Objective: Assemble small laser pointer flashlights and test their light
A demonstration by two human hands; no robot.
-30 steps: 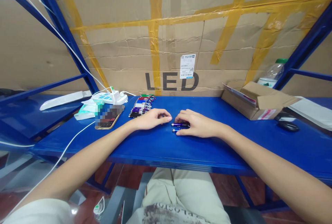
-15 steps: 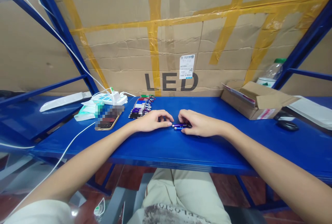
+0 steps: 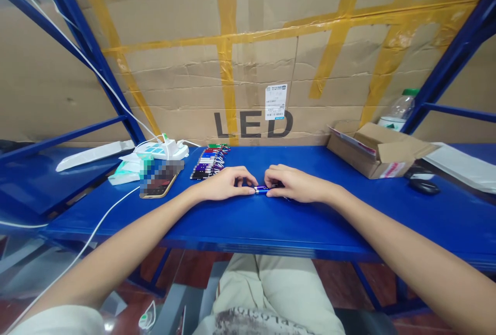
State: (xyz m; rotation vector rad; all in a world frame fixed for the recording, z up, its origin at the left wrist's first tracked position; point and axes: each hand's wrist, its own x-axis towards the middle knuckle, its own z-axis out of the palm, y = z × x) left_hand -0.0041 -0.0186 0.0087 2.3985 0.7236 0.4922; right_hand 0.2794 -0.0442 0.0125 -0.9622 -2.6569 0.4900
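Observation:
Both my hands rest on the blue table (image 3: 271, 221), close together near its middle. A small blue keychain flashlight (image 3: 261, 189) lies between them. My right hand (image 3: 289, 184) pinches its right end with curled fingers, and more small items under that hand are hidden. My left hand (image 3: 228, 183) has its fingers curled, and its thumb and fingertips touch the flashlight's silver left end. A neat row of coloured keychain flashlights (image 3: 208, 162) lies on the table just left of my left hand.
A phone (image 3: 158, 182), a white power strip (image 3: 158, 150) with cables and green-white packets lie at the left. An open cardboard box (image 3: 377, 151), a plastic bottle (image 3: 399, 110) and a black mouse (image 3: 424, 186) stand at the right. A taped cardboard sheet marked LED forms the back wall.
My hands have drawn closer together. The two flashlights under my right hand were gathered, and now one is held between both hands' fingertips.

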